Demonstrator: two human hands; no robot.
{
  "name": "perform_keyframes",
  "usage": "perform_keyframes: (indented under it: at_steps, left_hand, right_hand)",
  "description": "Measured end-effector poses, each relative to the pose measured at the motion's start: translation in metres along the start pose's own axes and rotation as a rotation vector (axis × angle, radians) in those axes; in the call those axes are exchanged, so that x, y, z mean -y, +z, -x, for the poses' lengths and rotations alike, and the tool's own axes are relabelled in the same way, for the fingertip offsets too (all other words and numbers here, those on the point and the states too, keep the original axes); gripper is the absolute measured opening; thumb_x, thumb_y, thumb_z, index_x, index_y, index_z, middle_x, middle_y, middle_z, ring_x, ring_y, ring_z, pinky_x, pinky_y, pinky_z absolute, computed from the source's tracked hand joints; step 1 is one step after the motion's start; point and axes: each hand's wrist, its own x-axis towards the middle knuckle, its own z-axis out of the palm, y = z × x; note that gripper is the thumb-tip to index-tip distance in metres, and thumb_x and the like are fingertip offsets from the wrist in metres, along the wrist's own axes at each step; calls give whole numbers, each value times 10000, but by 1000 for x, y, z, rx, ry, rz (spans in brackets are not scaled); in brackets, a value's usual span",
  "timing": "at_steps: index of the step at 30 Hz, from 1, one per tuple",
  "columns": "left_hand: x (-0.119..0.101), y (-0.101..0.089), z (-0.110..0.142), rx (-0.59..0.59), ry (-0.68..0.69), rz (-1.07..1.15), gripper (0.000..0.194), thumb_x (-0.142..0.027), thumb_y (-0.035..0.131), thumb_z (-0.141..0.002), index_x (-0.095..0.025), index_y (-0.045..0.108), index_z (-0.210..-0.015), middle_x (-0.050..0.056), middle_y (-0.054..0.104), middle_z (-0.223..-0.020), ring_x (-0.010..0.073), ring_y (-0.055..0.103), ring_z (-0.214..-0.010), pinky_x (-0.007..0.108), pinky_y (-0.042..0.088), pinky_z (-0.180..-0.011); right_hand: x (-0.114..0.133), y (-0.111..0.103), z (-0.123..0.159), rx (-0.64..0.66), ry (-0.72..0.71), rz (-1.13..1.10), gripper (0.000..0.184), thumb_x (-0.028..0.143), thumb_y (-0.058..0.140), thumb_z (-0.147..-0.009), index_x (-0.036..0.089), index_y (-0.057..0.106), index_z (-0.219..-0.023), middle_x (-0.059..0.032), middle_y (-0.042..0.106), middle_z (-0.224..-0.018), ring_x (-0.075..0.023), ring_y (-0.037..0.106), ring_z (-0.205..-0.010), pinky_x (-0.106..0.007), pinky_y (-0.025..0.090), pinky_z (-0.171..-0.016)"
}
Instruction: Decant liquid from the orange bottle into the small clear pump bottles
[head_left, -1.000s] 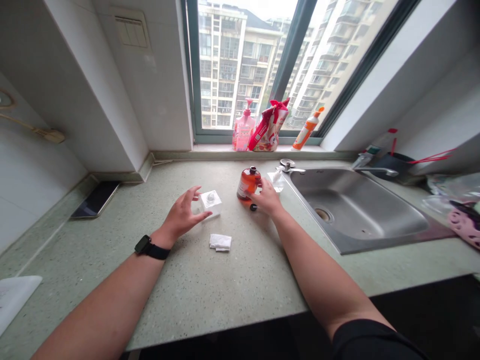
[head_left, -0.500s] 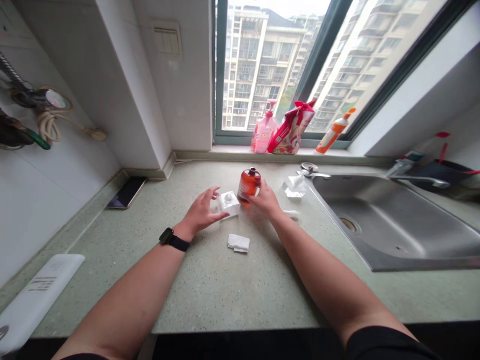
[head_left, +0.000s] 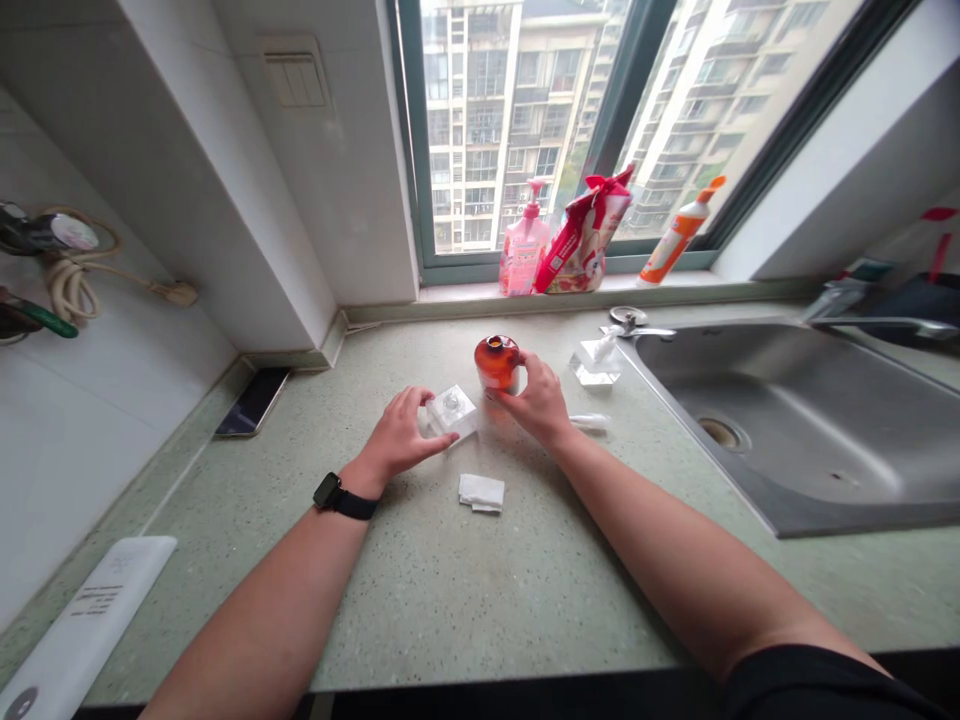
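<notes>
My left hand point(head_left: 397, 440) has its fingers curled round a small clear square bottle point(head_left: 454, 410) standing on the green countertop point(head_left: 450, 580). A black watch sits on that wrist. My right hand point(head_left: 537, 403) wraps round the side of a round orange bottle point(head_left: 495, 362) with an open neck, just right of the clear one. A folded white tissue point(head_left: 481, 492) lies in front of both hands. A small white tube point(head_left: 589, 421) lies right of my right hand.
A steel sink point(head_left: 795, 430) fills the right side, with a clear bottle point(head_left: 596, 362) by its corner. On the window sill stand a pink pump bottle point(head_left: 523, 245), a red packet point(head_left: 585, 235) and an orange-white bottle point(head_left: 679, 235). A phone point(head_left: 253, 402) lies at the left wall.
My left hand has closed round the clear square bottle. My right hand has slid further round the orange bottle. The camera has tilted, so the orange bottle's open mouth now shows.
</notes>
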Motion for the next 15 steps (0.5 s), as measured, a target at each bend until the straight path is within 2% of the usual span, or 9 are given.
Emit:
perform_keyframes:
  at_steps: [8,15]
  left_hand:
    - [-3,-3,0,-15,7,-3,514,-495,863,-836,-226,598,-1185,79,685,-1138,308,679,-1091,467,541,-990]
    - [-6,-4,0,-50,53,6,566,-601,857,-838,-223,618,-1186,76,688,-1106,308,683,-1060,464,548,-959]
  right_hand:
    - [-1,-2,2,-84,-192,-1,615,456,808,-839,245,577,-1369,-156,723,-1302,-379,666,-1198,-562,524,-1061]
    - [4,-7,4,-86,-247,53,546,339,753,-881,269,579,-1394,-136,695,-1333,-372,626,-1248,-559,500,-1100]
